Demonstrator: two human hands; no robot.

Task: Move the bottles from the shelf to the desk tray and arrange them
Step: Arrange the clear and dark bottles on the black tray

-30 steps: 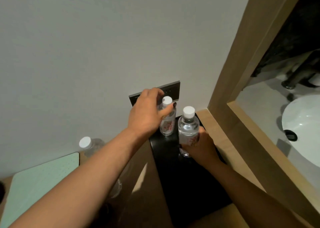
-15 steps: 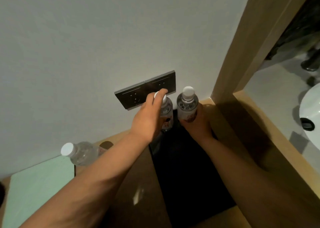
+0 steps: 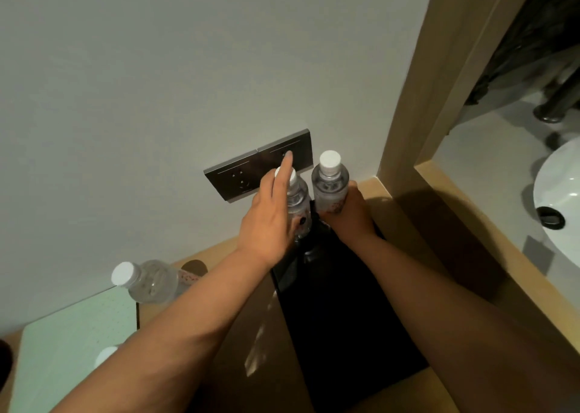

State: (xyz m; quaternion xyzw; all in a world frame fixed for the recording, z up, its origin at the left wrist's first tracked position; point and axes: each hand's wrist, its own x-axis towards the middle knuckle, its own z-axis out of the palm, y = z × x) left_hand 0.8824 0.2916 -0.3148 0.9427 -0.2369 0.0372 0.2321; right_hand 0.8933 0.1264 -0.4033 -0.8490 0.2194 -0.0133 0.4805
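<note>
Head view. Two clear water bottles with white caps stand upright and side by side at the far end of the black tray (image 3: 345,334), close against the wall below the grey socket plate (image 3: 251,174). The left hand (image 3: 270,221) lies along the left bottle (image 3: 298,199) with its fingers straight, the forefinger reaching past the cap towards the socket plate; it touches rather than grasps. The right hand (image 3: 348,211) is wrapped round the lower body of the right bottle (image 3: 329,180), fingers curled about it.

A third bottle (image 3: 147,282) stands off the tray, well to the left on the wooden desk (image 3: 405,202), just beyond the far edge of a pale green mat (image 3: 72,343). A small white round shape (image 3: 105,357) shows beside the left forearm; whether it is another cap cannot be told.

Progress, as judged: two bottles are placed on the tray and are being squared up against each other; at least one bottle remains to be brought onto the tray. The shelf is not in view, so any stock left there is unknown. A white basin (image 3: 558,205) lies far right.
</note>
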